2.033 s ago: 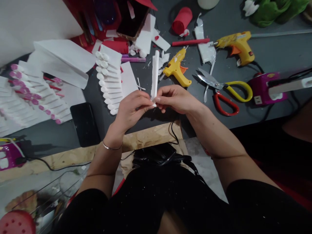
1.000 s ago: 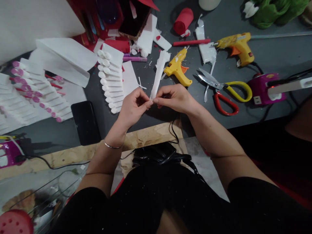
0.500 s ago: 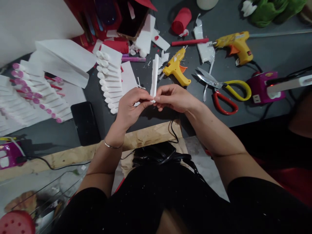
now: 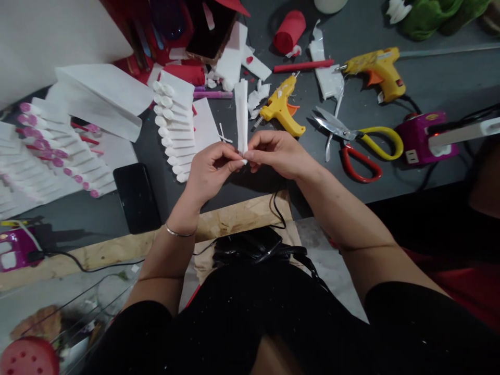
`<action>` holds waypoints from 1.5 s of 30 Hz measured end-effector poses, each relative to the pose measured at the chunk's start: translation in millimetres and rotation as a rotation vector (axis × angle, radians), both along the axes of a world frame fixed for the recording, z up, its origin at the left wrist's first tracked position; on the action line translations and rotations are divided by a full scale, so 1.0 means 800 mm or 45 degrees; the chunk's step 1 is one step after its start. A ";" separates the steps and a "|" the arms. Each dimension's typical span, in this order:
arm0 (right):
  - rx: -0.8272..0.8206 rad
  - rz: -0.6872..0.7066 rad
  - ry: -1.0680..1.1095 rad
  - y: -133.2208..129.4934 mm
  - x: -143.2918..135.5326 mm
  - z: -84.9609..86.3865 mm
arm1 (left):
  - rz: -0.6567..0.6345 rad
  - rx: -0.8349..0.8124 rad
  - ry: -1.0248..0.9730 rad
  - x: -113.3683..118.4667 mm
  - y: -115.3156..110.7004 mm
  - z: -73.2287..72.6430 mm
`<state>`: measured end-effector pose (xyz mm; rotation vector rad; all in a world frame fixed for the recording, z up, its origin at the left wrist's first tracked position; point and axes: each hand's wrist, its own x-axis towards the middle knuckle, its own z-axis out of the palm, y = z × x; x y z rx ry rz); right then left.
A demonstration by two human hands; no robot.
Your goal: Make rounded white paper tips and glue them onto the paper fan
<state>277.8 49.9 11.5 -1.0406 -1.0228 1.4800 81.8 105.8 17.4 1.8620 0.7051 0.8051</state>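
A folded white paper strip (image 4: pixel 241 112) stands up from my fingertips over the dark table. My left hand (image 4: pixel 213 169) pinches its lower end between thumb and finger. From the other side my right hand (image 4: pixel 275 155) grips the same end, fingertips touching those of the left. To the left lies a stack of rolled white paper pieces (image 4: pixel 174 133). A yellow glue gun (image 4: pixel 282 108) rests just beyond my right hand, beside some crumpled white scraps (image 4: pixel 258 98).
Scissors (image 4: pixel 347 134), a second glue gun (image 4: pixel 375 70) and a purple power socket (image 4: pixel 424 138) are at the right. A black phone (image 4: pixel 136 198) and pink-tipped white rolls (image 4: pixel 58 151) lie left. A red roll (image 4: pixel 289 32) sits at the back.
The strip's upper end has swung a little to the left and its wider face now shows. Both hands keep their pinch at its lower end, having shifted only slightly.
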 end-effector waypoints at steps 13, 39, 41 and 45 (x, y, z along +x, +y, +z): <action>-0.010 0.018 -0.043 -0.001 0.000 -0.003 | 0.023 -0.288 -0.067 0.005 -0.004 -0.016; -0.060 0.001 0.072 0.003 0.003 -0.016 | 0.030 0.086 0.084 -0.003 0.002 0.005; -0.031 -0.029 0.008 0.003 0.003 -0.016 | 0.033 0.078 0.130 -0.003 0.003 0.004; 0.030 -0.073 -0.141 0.002 0.003 -0.013 | 0.059 0.058 0.208 -0.003 0.003 0.001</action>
